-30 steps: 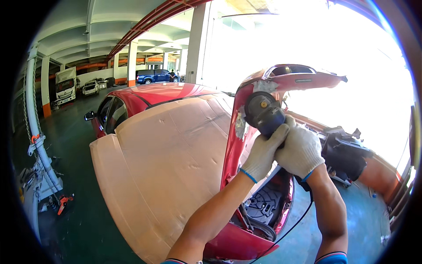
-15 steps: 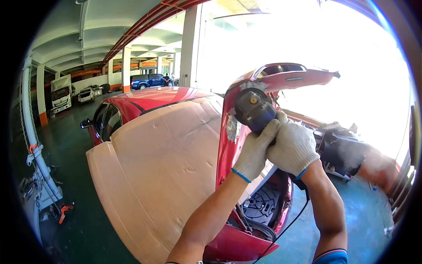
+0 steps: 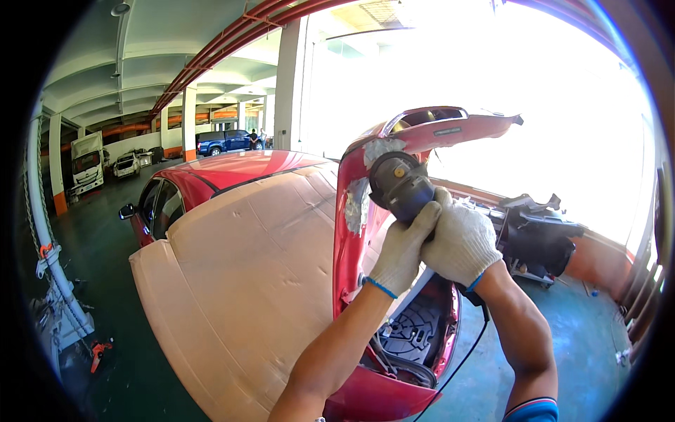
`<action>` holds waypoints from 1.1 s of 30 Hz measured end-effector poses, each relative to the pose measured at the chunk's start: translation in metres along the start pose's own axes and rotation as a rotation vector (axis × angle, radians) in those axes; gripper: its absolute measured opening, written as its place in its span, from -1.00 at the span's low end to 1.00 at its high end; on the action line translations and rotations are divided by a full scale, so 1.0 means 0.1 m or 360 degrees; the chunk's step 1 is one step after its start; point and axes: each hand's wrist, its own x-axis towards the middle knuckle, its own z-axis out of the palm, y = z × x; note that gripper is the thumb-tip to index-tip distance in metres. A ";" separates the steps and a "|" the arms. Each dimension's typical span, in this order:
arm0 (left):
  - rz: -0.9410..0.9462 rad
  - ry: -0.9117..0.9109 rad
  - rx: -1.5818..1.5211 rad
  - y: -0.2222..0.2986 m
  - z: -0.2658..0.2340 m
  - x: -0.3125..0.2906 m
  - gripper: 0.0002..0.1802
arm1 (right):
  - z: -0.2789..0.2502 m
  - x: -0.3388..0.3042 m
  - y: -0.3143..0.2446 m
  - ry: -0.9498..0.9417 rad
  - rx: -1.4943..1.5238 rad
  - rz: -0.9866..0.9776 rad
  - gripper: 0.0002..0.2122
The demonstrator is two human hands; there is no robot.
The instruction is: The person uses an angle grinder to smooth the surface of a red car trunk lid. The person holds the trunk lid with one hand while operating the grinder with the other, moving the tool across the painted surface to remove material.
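A black corded angle grinder (image 3: 402,184) is held up in front of me, its round head against the raised red boot lid (image 3: 344,264). My left hand (image 3: 404,250), in a white knit glove with a blue cuff, is closed round the tool's body. Wrapped round it from the right is my right hand (image 3: 460,239), gloved the same way; the grip lies mostly hidden under both. Bare grey metal patches (image 3: 356,205) show on the lid beside and above the tool head. The disc's working face is hidden.
Brown cardboard (image 3: 246,274) covers the car's rear window area and side. Below the lid is the open boot (image 3: 411,330); a black cord (image 3: 464,359) hangs down past it. Dark car parts (image 3: 538,239) stand at right, a chained metal post (image 3: 60,267) at left.
The grinder has shifted a little down the lid, uncovering more of the upper bare metal patch. My view has turned slightly right. The haze near the dark parts at right has thinned.
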 end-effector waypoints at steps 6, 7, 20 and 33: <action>0.0036 0.0027 0.0228 0.01 0.01 -0.01 -0.19 | 0.06 -0.07 0.04 -0.0021 0.0244 0.0152 -0.44; 0.0033 0.0052 0.0272 -0.01 0.00 -0.02 -0.19 | 0.08 -0.07 0.04 -0.0024 0.0254 0.0131 -0.44; 0.0015 -0.0089 0.0181 0.16 0.04 0.14 -0.15 | -0.03 0.05 0.06 0.0132 0.0163 0.0025 -0.46; 0.0070 0.0103 0.0134 0.22 0.04 0.17 -0.15 | -0.11 0.22 0.01 -0.0059 0.0107 -0.0006 -0.46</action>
